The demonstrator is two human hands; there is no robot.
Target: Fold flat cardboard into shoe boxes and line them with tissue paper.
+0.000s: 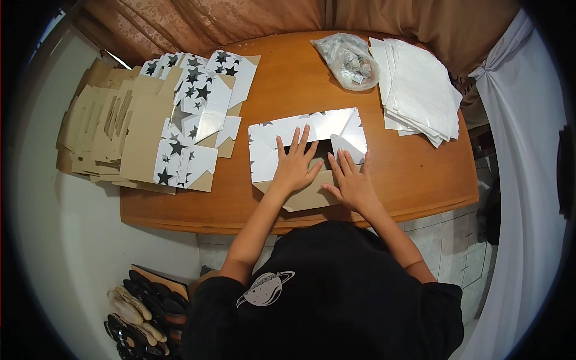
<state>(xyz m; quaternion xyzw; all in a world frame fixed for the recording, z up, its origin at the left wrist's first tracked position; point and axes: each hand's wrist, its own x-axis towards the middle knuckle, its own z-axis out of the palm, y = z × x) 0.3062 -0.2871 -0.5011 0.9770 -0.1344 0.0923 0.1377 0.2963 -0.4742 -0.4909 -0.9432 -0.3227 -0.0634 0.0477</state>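
A white cardboard box (pixel 264 162) with star prints stands partly folded near the front edge of the wooden table. Its brown inner side shows on a flap at the near edge, and a dark gap opens in its top. My left hand (pixel 294 162) lies on the box's left part, fingers spread and pointing away from me. On the right part rests my right hand (pixel 353 180), its fingers also stretched out, beside a white folded flap (pixel 348 144). Neither hand grips anything. The inside of the box is mostly hidden.
Flat brown and star-printed cardboard blanks (pixel 144 126) are piled at the table's left. At the back, a clear plastic bag (pixel 348 63) holds small items. White sheets (pixel 420 90) lie stacked at the far right of the table (pixel 420 174). Shoes (pixel 144 312) sit on the lower left.
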